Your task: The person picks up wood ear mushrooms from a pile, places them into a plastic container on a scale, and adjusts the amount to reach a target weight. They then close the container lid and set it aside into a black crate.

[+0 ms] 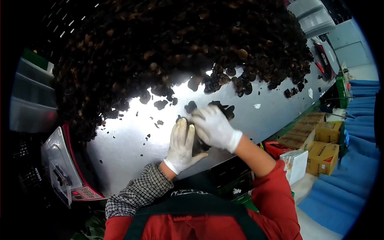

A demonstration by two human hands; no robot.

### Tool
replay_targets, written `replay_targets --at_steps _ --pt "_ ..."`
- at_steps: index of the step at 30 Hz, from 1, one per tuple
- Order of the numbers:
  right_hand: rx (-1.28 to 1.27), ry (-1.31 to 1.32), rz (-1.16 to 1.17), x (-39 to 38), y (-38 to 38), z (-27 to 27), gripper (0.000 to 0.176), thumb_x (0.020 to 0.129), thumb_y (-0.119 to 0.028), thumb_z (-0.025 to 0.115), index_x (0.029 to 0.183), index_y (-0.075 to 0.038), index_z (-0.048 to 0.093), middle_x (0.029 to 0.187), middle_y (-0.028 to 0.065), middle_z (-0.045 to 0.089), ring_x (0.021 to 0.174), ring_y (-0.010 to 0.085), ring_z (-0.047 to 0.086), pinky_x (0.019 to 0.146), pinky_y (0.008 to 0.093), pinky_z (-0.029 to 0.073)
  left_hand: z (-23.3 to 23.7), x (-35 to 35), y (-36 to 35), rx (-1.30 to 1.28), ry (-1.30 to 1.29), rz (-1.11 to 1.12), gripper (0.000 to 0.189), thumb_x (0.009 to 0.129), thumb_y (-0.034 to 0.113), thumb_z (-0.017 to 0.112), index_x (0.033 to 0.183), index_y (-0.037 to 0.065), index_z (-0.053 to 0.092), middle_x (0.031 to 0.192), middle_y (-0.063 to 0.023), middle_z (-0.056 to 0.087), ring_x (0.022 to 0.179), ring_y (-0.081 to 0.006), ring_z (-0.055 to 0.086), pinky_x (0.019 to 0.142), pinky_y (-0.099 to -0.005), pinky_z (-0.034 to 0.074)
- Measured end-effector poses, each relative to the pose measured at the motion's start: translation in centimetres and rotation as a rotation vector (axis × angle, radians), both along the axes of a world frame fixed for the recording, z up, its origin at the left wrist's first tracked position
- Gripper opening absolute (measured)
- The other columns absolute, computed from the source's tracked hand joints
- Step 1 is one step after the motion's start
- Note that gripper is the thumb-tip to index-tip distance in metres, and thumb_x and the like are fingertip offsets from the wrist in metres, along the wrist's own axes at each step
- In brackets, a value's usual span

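My left hand (pixel 182 145), in a white glove, lies over the metal table with its fingers stretched out and its thumb spread. Dark wood ear mushroom (pixel 197 146) shows between that thumb and my right hand. The right hand (pixel 214 127), gloved too and slightly blurred, has its fingers curled down onto dark wood ear beside the left fingertips; its grip is partly hidden. A loose dark piece (pixel 190 107) sits just above the right fingers. More wood ear (pixel 228 112) lies behind that hand.
A large heap of wood ear mushrooms (pixel 180 44) covers the back of the metal table (pixel 124 160). On the left stand a red-edged scale (pixel 86 193) and clear plastic bins (pixel 32 96). Cardboard boxes (pixel 323 158) and a blue curtain (pixel 336 196) are at right.
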State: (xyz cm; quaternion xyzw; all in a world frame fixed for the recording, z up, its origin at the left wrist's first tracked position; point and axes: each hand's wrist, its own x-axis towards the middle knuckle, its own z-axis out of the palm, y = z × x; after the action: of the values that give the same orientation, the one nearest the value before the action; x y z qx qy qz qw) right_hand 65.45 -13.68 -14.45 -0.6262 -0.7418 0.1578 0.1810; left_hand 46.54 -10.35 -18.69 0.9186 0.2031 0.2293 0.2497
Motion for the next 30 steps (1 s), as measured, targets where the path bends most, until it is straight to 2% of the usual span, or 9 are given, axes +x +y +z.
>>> replay_targets --at_steps 6,10,13,17,19,22,24,28,30 --pt "0.221 0.052 -0.15 1.0 -4.5 3.1 0.043 0.077 -0.016 0.061 0.117 -0.003 0.058 0.123 0.0184 0.054 0.118 0.0337 0.049 0.104 0.047 0.037 -0.1 0.3 0.4 -0.015 -0.029 -0.115 0.127 0.056 0.043 0.087 0.149 0.005 0.011 0.148 -0.0289 0.015 0.136 -0.0469 0.022 0.109 -0.0583 0.026" --pt "0.249 0.064 -0.36 6.3 -6.2 -0.1 0.065 0.082 -0.047 0.065 0.129 -0.004 0.053 0.13 0.0226 0.05 0.121 0.0385 0.047 0.104 0.0484 0.037 0.2 0.6 0.6 -0.049 0.001 -0.097 0.13 0.055 0.048 0.086 0.15 0.006 0.008 0.149 -0.0304 0.011 0.137 -0.0485 0.017 0.11 -0.0611 0.02" --pt "0.259 0.071 -0.342 7.8 -4.9 -1.7 0.082 0.077 -0.059 0.065 0.135 -0.004 0.047 0.137 0.0235 0.044 0.124 0.0398 0.044 0.106 0.0489 0.033 1.1 1.3 1.4 -0.034 0.086 -0.082 0.132 0.055 0.057 0.083 0.15 0.004 0.007 0.15 -0.0317 0.009 0.139 -0.0489 0.011 0.111 -0.0629 0.013" --pt "0.166 0.07 -0.158 6.9 -2.4 -2.1 0.092 0.072 -0.062 0.067 0.139 -0.004 0.041 0.142 0.0246 0.038 0.129 0.0416 0.039 0.108 0.0516 0.03 2.7 3.2 3.1 -0.02 0.301 -0.112 0.135 0.054 0.069 0.077 0.149 0.002 0.009 0.151 -0.0313 0.007 0.142 -0.0474 0.005 0.111 -0.0635 0.008" --pt "0.1 0.148 -0.069 6.4 -3.0 -1.6 0.096 0.07 -0.063 0.069 0.14 -0.004 0.04 0.142 0.0246 0.038 0.13 0.0416 0.038 0.109 0.0527 0.029 2.6 3.7 3.1 -0.036 0.348 -0.177 0.13 0.055 0.072 0.075 0.15 0.006 0.014 0.152 -0.0297 0.007 0.142 -0.0473 0.004 0.111 -0.0636 0.008" --pt "0.022 0.155 -0.002 4.6 -5.7 -0.3 0.104 0.062 -0.06 0.076 0.141 -0.004 0.037 0.141 0.0269 0.036 0.13 0.0445 0.036 0.11 0.0543 0.028 1.5 3.2 1.4 -0.02 0.222 -0.278 0.115 0.063 0.065 0.074 0.15 0.014 0.019 0.149 -0.026 0.019 0.137 -0.0439 0.02 0.11 -0.0633 0.013" --pt "-0.009 0.094 -0.011 3.3 -7.7 -0.1 0.106 0.061 -0.059 0.078 0.141 -0.004 0.036 0.142 0.0279 0.033 0.131 0.0453 0.033 0.11 0.0543 0.028 0.9 2.6 1.0 -0.004 0.117 -0.301 0.096 0.068 0.05 0.076 0.146 0.018 0.031 0.143 -0.0215 0.034 0.127 -0.0385 0.036 0.105 -0.0558 0.027" --pt "0.089 -0.023 -0.1 2.4 -8.0 -1.3 0.099 0.064 -0.048 0.079 0.141 -0.003 0.035 0.144 0.0279 0.03 0.126 0.0428 0.039 0.105 0.0524 0.033 0.7 3.4 1.3 0.017 0.067 -0.304 0.089 0.065 0.035 0.078 0.141 0.011 0.039 0.136 -0.019 0.043 0.118 -0.0357 0.045 0.097 -0.0487 0.037" --pt "0.066 0.019 -0.153 3.0 -6.5 -0.5 0.088 0.061 -0.022 0.077 0.138 -0.005 0.04 0.141 0.027 0.035 0.114 0.0389 0.048 0.097 0.0479 0.04 0.8 4.6 2.2 -0.012 0.026 -0.285 0.085 0.063 0.021 0.077 0.138 0.006 0.041 0.129 -0.0171 0.048 0.111 -0.0322 0.05 0.094 -0.0444 0.042"
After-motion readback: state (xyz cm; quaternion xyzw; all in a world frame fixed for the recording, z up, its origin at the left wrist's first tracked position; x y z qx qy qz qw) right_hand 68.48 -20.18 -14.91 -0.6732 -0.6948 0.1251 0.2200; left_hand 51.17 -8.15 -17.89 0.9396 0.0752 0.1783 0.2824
